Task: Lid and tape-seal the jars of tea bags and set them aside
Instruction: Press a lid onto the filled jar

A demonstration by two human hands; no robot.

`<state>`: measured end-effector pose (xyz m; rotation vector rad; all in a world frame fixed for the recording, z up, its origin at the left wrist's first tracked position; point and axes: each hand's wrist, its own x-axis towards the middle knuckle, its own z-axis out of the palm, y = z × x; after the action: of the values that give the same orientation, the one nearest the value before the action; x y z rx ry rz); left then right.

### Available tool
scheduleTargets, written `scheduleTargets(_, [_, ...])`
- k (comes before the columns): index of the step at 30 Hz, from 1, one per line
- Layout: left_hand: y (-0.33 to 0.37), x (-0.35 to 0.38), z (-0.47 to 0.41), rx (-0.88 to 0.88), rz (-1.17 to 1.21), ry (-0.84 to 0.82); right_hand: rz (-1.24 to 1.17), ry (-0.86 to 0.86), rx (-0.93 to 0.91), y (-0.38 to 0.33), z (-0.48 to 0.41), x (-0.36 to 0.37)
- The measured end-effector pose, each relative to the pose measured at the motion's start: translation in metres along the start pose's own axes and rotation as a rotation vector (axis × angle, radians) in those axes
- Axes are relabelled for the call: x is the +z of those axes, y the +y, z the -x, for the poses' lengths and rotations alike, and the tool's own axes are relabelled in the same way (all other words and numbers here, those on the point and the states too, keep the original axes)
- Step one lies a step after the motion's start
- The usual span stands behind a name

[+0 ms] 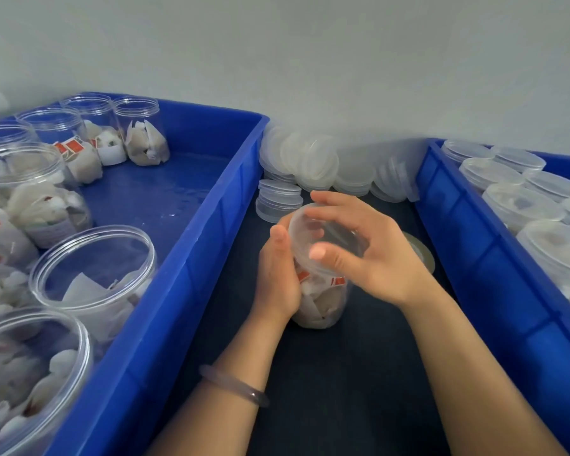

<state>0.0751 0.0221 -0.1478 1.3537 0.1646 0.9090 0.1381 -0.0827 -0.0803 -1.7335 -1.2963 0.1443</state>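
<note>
steadying the jar (320, 307) of tea bags where it stands on the dark table (343, 390), the left hand (278, 274) wraps its fingers round the side so the right hand (375, 258), fingers curled round the lid (323, 238), can probably seat it squarely.

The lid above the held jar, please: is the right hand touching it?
Touching: the head view shows the right hand with thumb and fingers curled round the lid.
</note>
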Motion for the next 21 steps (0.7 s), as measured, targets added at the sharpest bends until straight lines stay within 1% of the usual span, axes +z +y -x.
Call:
scheduleTargets(5, [0.002,-0.002,0.002,0.003,-0.030,0.003,0.169,-0.042,-0.019,0.001,0.001,-0.003])
scheduleTargets(7, [0.001,-0.002,0.002,-0.007,-0.031,0.022,0.225,-0.029,-0.025,0.002,0.001,-0.001])
scheduleTargets(11, [-0.003,-0.002,0.001,-0.023,-0.018,0.052,0.244,0.060,-0.021,-0.001,0.001,0.007])
scheduleTargets(15, [-0.005,-0.002,0.000,-0.011,0.023,0.036,0.262,0.057,-0.013,-0.003,0.002,0.008])
scheduleTargets(21, [-0.005,-0.001,0.002,-0.012,0.025,0.064,0.304,0.040,-0.011,-0.002,0.005,0.009])
